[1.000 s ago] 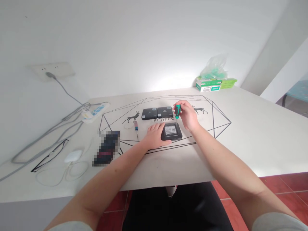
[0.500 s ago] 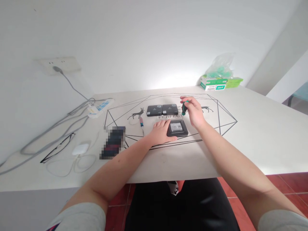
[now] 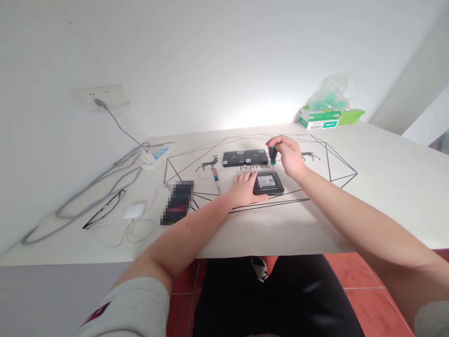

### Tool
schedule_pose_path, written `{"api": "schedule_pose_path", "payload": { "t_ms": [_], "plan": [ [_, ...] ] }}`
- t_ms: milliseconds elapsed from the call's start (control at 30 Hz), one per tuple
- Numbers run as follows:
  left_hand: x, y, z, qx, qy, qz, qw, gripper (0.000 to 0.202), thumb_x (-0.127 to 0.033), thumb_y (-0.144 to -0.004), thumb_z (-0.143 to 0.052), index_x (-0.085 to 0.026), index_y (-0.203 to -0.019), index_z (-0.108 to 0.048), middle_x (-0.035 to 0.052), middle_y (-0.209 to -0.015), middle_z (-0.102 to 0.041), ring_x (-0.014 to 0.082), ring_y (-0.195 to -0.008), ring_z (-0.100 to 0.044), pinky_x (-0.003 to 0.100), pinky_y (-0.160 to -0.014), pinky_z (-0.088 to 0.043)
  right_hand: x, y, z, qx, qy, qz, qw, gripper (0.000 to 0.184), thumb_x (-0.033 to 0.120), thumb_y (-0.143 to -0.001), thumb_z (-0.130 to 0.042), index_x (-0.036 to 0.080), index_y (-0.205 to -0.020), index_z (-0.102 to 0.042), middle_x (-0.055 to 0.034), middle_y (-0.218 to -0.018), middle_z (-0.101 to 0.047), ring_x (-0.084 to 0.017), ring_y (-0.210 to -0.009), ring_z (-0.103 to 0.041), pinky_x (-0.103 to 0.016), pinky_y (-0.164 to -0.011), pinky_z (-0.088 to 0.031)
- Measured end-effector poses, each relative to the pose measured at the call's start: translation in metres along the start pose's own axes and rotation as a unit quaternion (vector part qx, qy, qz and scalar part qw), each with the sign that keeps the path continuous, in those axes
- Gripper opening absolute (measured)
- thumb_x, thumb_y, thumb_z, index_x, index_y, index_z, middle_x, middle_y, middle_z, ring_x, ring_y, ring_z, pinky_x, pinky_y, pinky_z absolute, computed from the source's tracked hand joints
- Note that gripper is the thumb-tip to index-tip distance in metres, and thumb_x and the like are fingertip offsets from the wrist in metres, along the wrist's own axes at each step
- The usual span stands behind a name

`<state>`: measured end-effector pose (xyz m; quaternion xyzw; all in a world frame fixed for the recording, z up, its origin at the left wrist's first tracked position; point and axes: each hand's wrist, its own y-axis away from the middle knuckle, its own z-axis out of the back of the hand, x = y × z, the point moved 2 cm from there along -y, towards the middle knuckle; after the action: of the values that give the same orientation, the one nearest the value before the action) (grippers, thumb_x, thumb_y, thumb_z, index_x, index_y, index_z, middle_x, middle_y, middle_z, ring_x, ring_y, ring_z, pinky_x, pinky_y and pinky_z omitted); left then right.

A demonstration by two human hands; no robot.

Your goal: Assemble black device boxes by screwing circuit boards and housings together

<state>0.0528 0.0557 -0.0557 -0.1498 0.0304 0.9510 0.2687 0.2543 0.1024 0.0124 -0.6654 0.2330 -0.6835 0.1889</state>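
A black square electronic device [image 3: 280, 186] with a white label lies flat on the table. My left hand [image 3: 244, 191] grips its left side, with the thumb along the front edge and the fingers towards the back. My right hand [image 3: 290, 158] is closed on a screwdriver [image 3: 272, 154] with a black and green handle. The screwdriver stands nearly upright, its shaft reaching down to the device's back edge; I cannot make out the screw. Behind the device, two similar black boxes sit side by side, a left box [image 3: 233, 159] and a right box [image 3: 256, 157].
A second screwdriver [image 3: 215, 176] lies left of my left hand. Further left are a blurred-out dark phone-like object [image 3: 178, 202], glasses [image 3: 104, 209], a white charger [image 3: 134, 212] and a power strip [image 3: 159, 154] with cables. Green-white boxes [image 3: 319, 119] stand at the back right.
The whole view has shifted, so the table things appear further right. The screwdriver in my right hand stands more upright and its handle has turned. My left hand keeps its hold on the device.
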Motion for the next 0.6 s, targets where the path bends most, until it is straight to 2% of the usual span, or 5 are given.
{"api": "schedule_pose_path", "payload": {
  "t_ms": [100,233,300,500,600],
  "plan": [
    [-0.001,-0.001,0.0,-0.003,0.003,-0.002,1.0,0.116,-0.085,-0.085,-0.06,-0.02,-0.173,-0.02,0.0204,-0.173,-0.035,0.0458,-0.161,-0.029,0.057,-0.129,-0.023,0.002,0.003,-0.002,0.001,-0.034,-0.022,0.999,0.009,0.032,-0.085,-0.069,0.024,-0.082,-0.071,-0.003,-0.091,-0.076,-0.019,-0.079,-0.067,-0.035,-0.07,-0.055],
    [-0.002,-0.001,0.0,0.001,0.009,0.003,1.0,0.118,-0.084,-0.083,-0.062,-0.018,-0.172,-0.022,0.0222,-0.173,-0.035,0.0469,-0.161,-0.029,0.058,-0.129,-0.022,-0.006,0.01,0.001,-0.04,-0.055,-0.007,0.998,0.027,0.042,-0.08,-0.084,0.026,-0.095,-0.067,-0.0019,-0.098,-0.075,-0.019,-0.089,-0.07,-0.037,-0.078,-0.058],
    [-0.003,-0.001,0.0,0.001,0.015,0.0,1.0,0.118,-0.084,-0.083,-0.063,-0.02,-0.172,-0.021,0.0214,-0.173,-0.034,0.0471,-0.161,-0.028,0.059,-0.128,-0.022,-0.013,0.012,0.001,-0.052,-0.03,0.0,0.998,0.035,0.041,-0.076,-0.088,0.027,-0.1,-0.066,-0.0016,-0.105,-0.073,-0.019,-0.091,-0.067,-0.037,-0.079,-0.057],
    [-0.002,0.001,0.0,-0.014,0.016,-0.001,1.0,0.116,-0.083,-0.083,-0.064,-0.02,-0.172,-0.023,0.0213,-0.173,-0.036,0.0465,-0.16,-0.031,0.057,-0.128,-0.023,-0.021,0.02,-0.004,-0.066,0.09,0.054,0.992,0.036,0.036,-0.082,-0.081,0.029,-0.113,-0.064,-0.0029,-0.114,-0.065,-0.021,-0.102,-0.062,-0.039,-0.087,-0.054],
    [0.001,-0.001,-0.004,-0.017,0.003,-0.002,1.0,0.118,-0.083,-0.082,-0.066,-0.019,-0.171,-0.023,0.0225,-0.171,-0.039,0.047,-0.157,-0.035,0.057,-0.127,-0.025,-0.019,0.025,-0.005,-0.058,0.118,0.073,0.989,0.028,0.036,-0.088,-0.076,0.028,-0.112,-0.063,-0.0024,-0.108,-0.064,-0.02,-0.097,-0.063,-0.041,-0.089,-0.054]
  ]
}}
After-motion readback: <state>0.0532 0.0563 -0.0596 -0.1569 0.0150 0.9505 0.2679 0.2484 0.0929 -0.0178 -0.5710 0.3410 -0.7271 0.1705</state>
